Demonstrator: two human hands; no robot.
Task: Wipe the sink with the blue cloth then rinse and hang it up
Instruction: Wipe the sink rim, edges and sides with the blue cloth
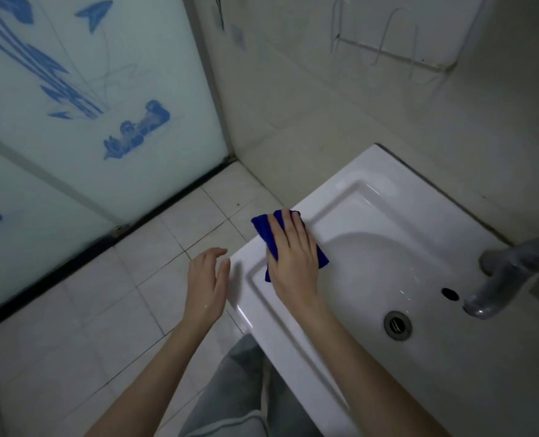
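Observation:
A white rectangular sink (350,197) fills the right half of the view, with a round drain (397,325) and a grey tap (508,275) at its right side. A folded blue cloth (263,230) lies on the sink's left rim. My right hand (293,257) lies flat on the cloth with straight fingers and presses it onto the rim. My left hand (206,279) hovers just off the sink's left edge, over the floor, fingers relaxed and holding nothing.
A wire rack (391,55) hangs on the wall above the sink. A frosted glass door with blue patterns (88,121) stands at the left. Pale floor tiles (104,310) lie below. My legs in grey trousers (246,398) stand against the sink's front.

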